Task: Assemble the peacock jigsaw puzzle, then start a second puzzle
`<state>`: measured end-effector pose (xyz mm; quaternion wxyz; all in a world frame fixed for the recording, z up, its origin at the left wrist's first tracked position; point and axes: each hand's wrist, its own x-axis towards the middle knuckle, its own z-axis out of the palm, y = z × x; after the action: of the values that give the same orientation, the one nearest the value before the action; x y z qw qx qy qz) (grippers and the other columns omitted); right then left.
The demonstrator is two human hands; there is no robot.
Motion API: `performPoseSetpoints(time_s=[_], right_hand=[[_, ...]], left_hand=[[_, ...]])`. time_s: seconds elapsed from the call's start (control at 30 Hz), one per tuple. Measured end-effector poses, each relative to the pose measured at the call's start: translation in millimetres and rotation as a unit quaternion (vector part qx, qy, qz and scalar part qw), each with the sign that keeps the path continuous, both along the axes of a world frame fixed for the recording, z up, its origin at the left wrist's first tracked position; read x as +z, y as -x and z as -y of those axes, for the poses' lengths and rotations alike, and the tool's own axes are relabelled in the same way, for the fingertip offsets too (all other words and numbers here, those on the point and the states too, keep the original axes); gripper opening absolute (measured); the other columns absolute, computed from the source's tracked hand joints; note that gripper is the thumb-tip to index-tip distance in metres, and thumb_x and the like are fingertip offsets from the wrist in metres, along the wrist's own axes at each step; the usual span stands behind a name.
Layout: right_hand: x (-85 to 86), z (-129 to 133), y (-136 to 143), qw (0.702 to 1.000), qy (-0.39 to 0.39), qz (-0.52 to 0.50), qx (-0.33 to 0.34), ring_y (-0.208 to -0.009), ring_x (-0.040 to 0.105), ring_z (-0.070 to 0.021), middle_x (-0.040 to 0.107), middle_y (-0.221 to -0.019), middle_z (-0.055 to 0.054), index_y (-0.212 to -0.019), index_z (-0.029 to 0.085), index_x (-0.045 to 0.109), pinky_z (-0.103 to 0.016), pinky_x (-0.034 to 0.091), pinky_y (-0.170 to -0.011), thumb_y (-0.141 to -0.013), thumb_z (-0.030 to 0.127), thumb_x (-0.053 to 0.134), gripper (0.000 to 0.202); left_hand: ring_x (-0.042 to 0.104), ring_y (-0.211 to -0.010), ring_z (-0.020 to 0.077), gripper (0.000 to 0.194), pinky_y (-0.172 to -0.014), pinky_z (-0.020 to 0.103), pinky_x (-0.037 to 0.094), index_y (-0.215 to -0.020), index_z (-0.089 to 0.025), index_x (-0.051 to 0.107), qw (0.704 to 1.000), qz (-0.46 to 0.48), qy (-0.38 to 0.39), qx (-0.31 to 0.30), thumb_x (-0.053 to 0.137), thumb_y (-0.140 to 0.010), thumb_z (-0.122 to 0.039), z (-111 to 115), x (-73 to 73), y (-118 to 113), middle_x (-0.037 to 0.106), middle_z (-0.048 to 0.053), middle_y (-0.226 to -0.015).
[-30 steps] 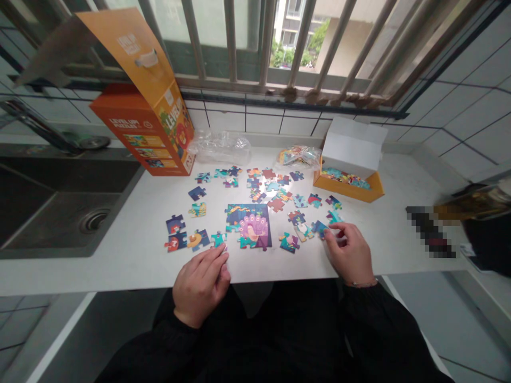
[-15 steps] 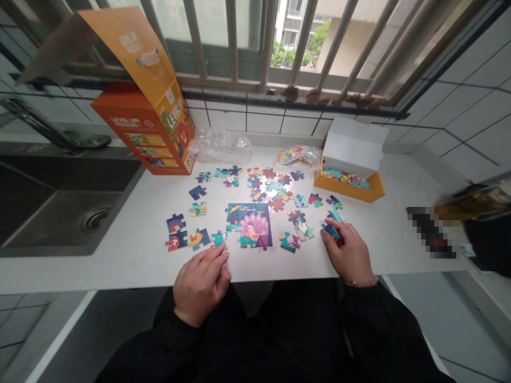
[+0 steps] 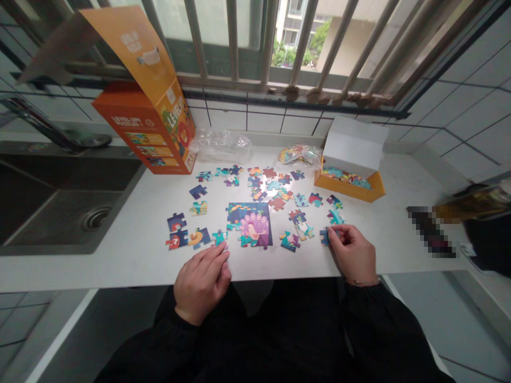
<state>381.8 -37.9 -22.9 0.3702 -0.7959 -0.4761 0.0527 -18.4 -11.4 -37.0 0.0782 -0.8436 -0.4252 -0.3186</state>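
Note:
My right hand [image 3: 353, 252] pinches a dark blue puzzle piece [image 3: 324, 238] between thumb and fingers, at the right of the counter; the fingers partly cover it. A teal puzzle piece [image 3: 335, 216] lies just beyond that hand. My left hand [image 3: 203, 279] rests near the counter's front edge, fingers stretched out side by side, the thumb low beside them. Its fingertips reach the edge of a teal puzzle piece [image 3: 219, 238]. Between the hands lies a joined puzzle section [image 3: 251, 223] showing a purple peacock. Right of it are a teal-and-purple piece [image 3: 290, 241] and a penguin piece [image 3: 304, 230].
Several loose pieces [image 3: 198, 238] surround the joined section. At the back stand a tall orange box [image 3: 143, 133], crumpled clear plastic [image 3: 221, 146], a bag of pieces [image 3: 300, 155] and an open yellow box [image 3: 349, 186] with pieces inside. A sink [image 3: 48, 213] is at left.
My right hand has shifted slightly right, and its fingers have changed their hold on the puzzle piece, which now shows a plainer blue face. My left hand stays in place.

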Motion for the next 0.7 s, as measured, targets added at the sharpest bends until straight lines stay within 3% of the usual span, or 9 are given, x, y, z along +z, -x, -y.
performPoseSetpoints(time_s=[0.17,0.37,0.47,0.7], right_hand=[[-1.5,-2.0,-0.1,0.999,0.005,0.039,0.026,-0.060,0.059,-0.0194,0.065,-0.065,0.000,-0.097,0.021,0.080,-0.033,0.042,-0.063,-0.094,0.070,0.065,0.051],[-7.9,-6.5,-3.2,0.988,-0.041,0.105,0.102,-0.085,0.065,-0.0226,0.074,-0.099,-0.007,-0.088,0.024,0.071,-0.037,0.051,-0.081,-0.097,0.048,0.068,0.027],[-11.2,-7.2,-5.0,0.985,-0.048,0.119,0.113,-0.099,0.067,-0.0261,0.071,-0.100,-0.008,-0.085,0.025,0.068,-0.040,0.053,-0.091,-0.096,0.043,0.068,0.021],[-11.1,-10.0,-5.1,0.984,-0.036,0.125,0.124,-0.102,0.066,-0.0283,0.067,-0.102,-0.008,-0.085,0.024,0.067,-0.044,0.053,-0.093,-0.093,0.042,0.072,0.020]], left_hand=[[0.078,-0.114,0.0260,0.030,-0.099,0.042,0.060,-0.123,-0.026,0.073,1.000,0.000,0.000,-0.001,0.069,-0.095,-0.015,-0.2,0.6,-0.6,0.080,0.004,-0.136],[0.078,-0.114,0.0257,0.033,-0.101,0.042,0.061,-0.124,-0.026,0.073,1.000,0.003,0.003,0.000,0.069,-0.093,-0.014,0.4,-0.3,-0.1,0.080,0.004,-0.136],[0.078,-0.115,0.0259,0.032,-0.100,0.042,0.060,-0.123,-0.026,0.073,1.000,0.001,0.002,-0.001,0.069,-0.093,-0.014,0.4,-0.2,-0.3,0.080,0.004,-0.136],[0.078,-0.114,0.0259,0.034,-0.100,0.042,0.060,-0.124,-0.026,0.072,1.000,0.002,-0.001,-0.003,0.069,-0.093,-0.013,-0.5,-0.3,-0.5,0.080,0.004,-0.136]])
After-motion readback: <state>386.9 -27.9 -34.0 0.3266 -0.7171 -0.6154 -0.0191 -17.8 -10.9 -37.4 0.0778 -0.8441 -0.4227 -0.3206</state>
